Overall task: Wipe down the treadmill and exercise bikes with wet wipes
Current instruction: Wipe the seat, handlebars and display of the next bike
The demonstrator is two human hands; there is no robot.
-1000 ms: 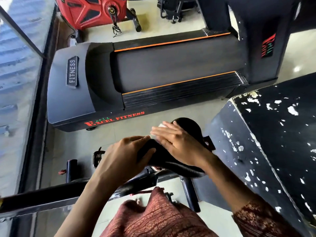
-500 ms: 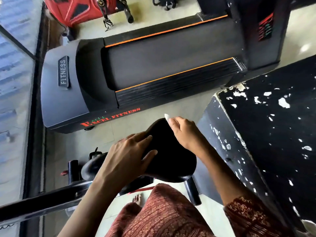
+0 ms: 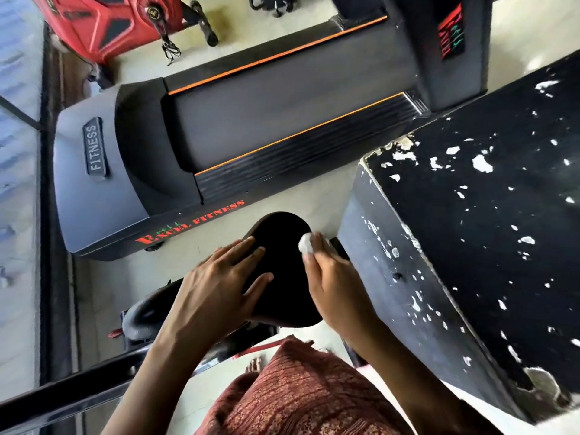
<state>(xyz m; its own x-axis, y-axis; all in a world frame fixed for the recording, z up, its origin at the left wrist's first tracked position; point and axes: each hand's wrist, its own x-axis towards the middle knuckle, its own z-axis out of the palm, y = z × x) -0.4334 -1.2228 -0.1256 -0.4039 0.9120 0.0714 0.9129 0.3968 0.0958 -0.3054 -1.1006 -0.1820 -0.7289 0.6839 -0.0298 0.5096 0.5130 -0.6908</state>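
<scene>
Now, your left hand [image 3: 219,287]: open, with the fingers straight and spread. It lies flat on the left half of the bike seat [image 3: 282,243], and the fingertips reach toward the seat's middle.
Your right hand [image 3: 337,287]: the fingers are curled over a wet wipe [image 3: 306,243] and pinch it against the seat's far right edge. The thumb lies on the seat top just beside the wad.
Wet wipe: white and balled into a small wad. Only its far end pokes out past your fingertips, and it touches the seat at the rim.
Bike seat: it sits beneath and between both hands. Its rounded far end is uncovered, and its near edge is just above your patterned garment [image 3: 298,394]. The surface is plain matte black and smooth; you cannot tell whether it is wet.
Bike frame [image 3: 62,394]: a dark bar runs from under the seat toward the lower left, partly hidden by your left forearm.
Treadmill [image 3: 282,127]: it stands on the pale floor [image 3: 314,196] beyond the seat, well apart from both hands. It has a dark belt, an orange stripe along each side rail and a grey end cover with a "FITNESS" badge. Red "EXCEL FITNESS" lettering runs along the near side.
Black box [image 3: 470,215]: it stands just right of your right hand, its black paint chipped into white flecks. Whether it touches the seat cannot be told.
Red exercise bike [image 3: 103,23]: at the far left beyond the treadmill, showing a red housing and a pedal crank.
</scene>
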